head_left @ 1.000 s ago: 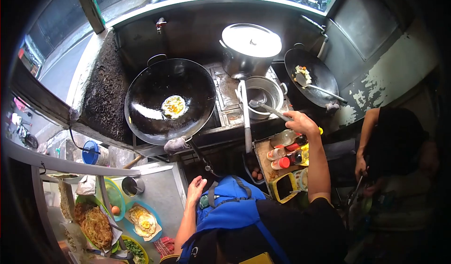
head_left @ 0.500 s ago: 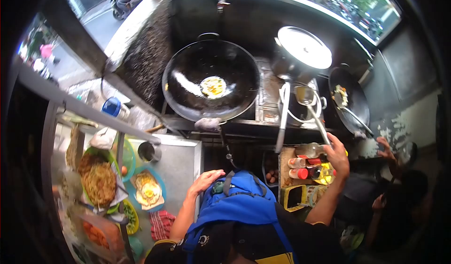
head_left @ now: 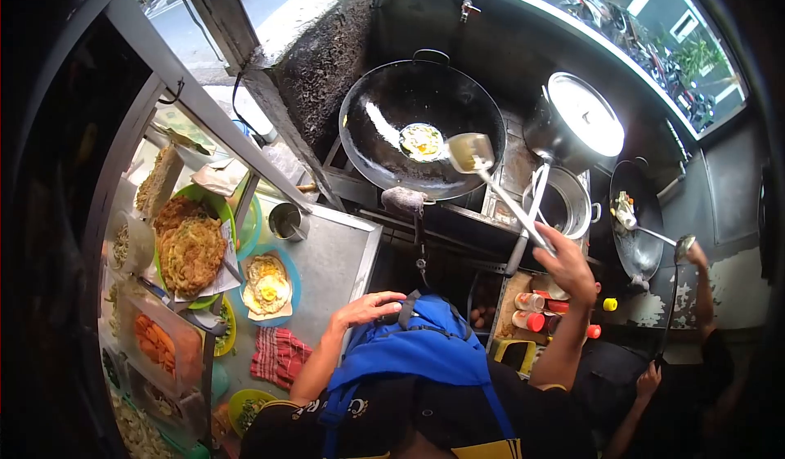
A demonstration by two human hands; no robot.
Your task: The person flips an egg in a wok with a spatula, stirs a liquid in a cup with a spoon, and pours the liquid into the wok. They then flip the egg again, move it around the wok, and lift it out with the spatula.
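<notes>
My right hand (head_left: 566, 264) is closed round the handle of a metal spatula (head_left: 511, 201), whose wide blade hangs over the right rim of the large black wok (head_left: 368, 152). Oil and a small egg mixture (head_left: 421, 141) lie in the middle of that wok. My left hand (head_left: 372, 308) rests on top of the blue bag (head_left: 409, 344) worn on my front, its fingers stretched out and holding nothing.
A lidded pot (head_left: 572, 124) and an open pot (head_left: 576, 193) stand right of the wok. Another person's hands (head_left: 697, 255) hold ladles by a smaller wok (head_left: 638, 242). Bottles (head_left: 529, 320) stand below; plated fried eggs (head_left: 267, 286) sit left.
My right hand has lifted the spatula out of the open pot and over the large wok's edge. The view has shifted, and the other person's hand has reached a ladle at the smaller wok.
</notes>
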